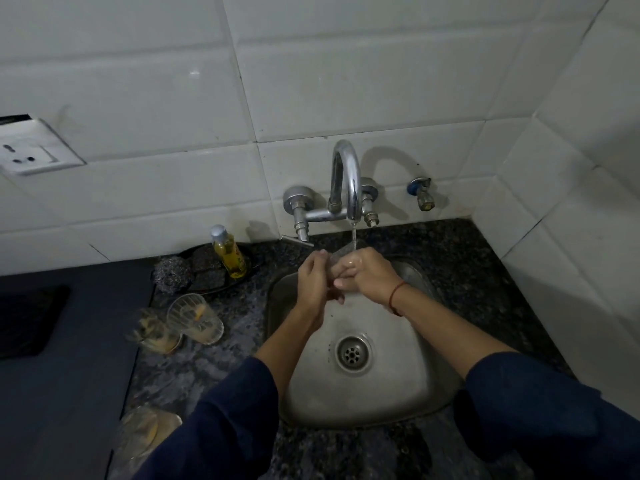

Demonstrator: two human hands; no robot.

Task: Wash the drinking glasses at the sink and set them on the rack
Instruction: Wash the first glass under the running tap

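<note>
Gripping one glass (341,254) over the sink (398,393), under the running tap (346,181); left hand (311,282) pinching its side, right hand (369,275) curled round it, long axis tilted up toward that tap

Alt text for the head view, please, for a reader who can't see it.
The left hand and right hand hold a clear glass under the running tap over a steel sink. Used glasses stand on the dark counter to the left.
</note>
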